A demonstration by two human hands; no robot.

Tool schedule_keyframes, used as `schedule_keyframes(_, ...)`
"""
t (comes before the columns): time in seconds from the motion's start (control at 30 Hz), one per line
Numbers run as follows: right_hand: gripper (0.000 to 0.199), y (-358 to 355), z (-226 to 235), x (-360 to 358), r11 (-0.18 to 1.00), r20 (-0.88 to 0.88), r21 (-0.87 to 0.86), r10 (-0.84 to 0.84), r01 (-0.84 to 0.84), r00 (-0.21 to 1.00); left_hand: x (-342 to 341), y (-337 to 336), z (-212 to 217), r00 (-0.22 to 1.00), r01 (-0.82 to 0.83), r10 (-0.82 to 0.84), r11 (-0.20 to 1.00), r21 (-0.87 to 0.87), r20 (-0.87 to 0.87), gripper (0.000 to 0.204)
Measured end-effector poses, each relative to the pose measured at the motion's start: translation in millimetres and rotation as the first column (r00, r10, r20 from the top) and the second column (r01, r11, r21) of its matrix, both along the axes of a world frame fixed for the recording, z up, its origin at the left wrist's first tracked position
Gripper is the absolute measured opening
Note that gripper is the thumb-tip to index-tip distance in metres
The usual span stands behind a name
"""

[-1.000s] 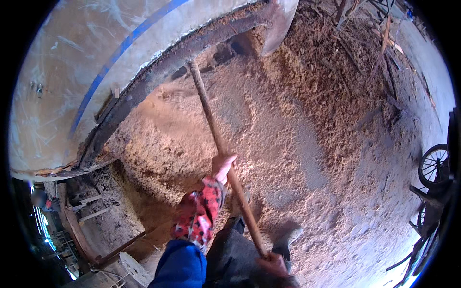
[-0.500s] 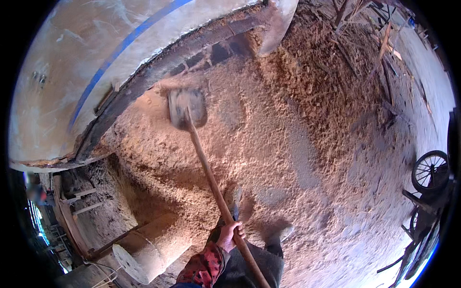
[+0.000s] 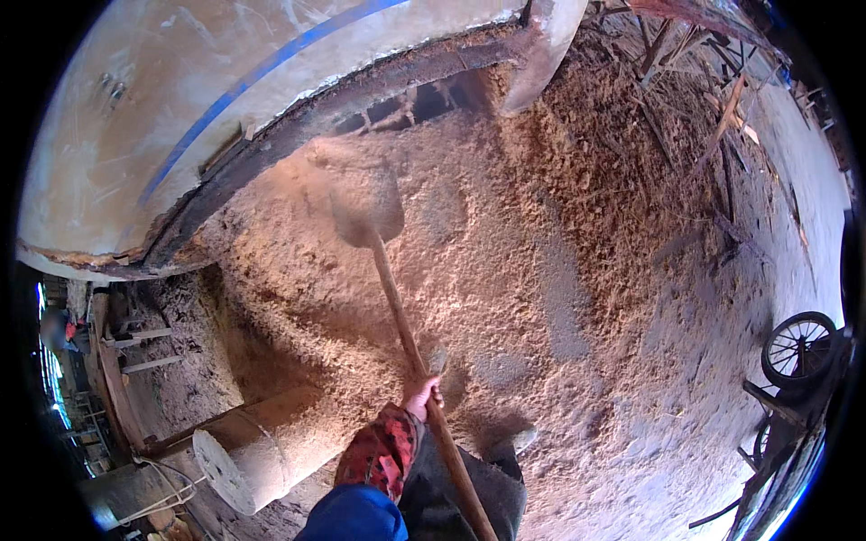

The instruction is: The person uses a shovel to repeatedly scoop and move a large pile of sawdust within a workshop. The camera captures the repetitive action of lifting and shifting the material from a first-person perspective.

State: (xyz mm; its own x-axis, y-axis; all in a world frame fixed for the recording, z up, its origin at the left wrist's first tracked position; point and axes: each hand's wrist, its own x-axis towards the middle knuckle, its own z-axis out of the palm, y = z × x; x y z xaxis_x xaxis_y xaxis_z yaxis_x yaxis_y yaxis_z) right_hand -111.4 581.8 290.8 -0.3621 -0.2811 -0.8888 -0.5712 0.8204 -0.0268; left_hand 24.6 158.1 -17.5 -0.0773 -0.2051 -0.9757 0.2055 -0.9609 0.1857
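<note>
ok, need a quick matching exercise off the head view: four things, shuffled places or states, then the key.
Column 1
1. Spoked wheel
2. Left hand
3. Log-like cylinder
4. Shovel blade

Column 2
A. Closed around the wooden handle
B. Lower left of the picture, pale round end showing
C. At the handle's end farther from the person
D. Far right of the picture

Pairs: 1-D, 2-A, 3-B, 4-C

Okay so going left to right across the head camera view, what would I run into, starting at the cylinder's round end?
Cylinder's round end, shovel blade, left hand, right shoe, spoked wheel.
</note>
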Motion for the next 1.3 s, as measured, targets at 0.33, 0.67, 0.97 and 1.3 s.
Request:
schedule_keyframes(0.33,0.027,193.9,50.4,-44.8,0.940,-0.260,0.308,0.230,-0.145,0.938,-152.1,232.2,71.2,0.961,0.136,-0.075,0.966,0.219,-0.265,0.019)
schedule_keyframes(0.67,0.022,74.3,180.1,-145.5,0.935,-0.367,0.332,0.250,-0.125,0.896,-347.4,361.8,182.3,0.761,-0.007,0.382,0.813,0.582,-0.524,0.027)
schedule_keyframes(0.97,0.018,-128.4,219.3,-218.3,0.917,-0.456,0.265,0.392,-0.299,0.799,-295.5,178.1,125.3,0.786,-0.281,0.470,0.850,0.446,-0.401,0.025)
schedule_keyframes(1.3,0.032,-259.8,-47.0,-112.1,0.849,-0.169,-0.082,0.505,-0.522,0.847,-15.2,-138.0,-60.1,0.878,-0.440,0.409,0.895,-0.080,-0.248,0.025)
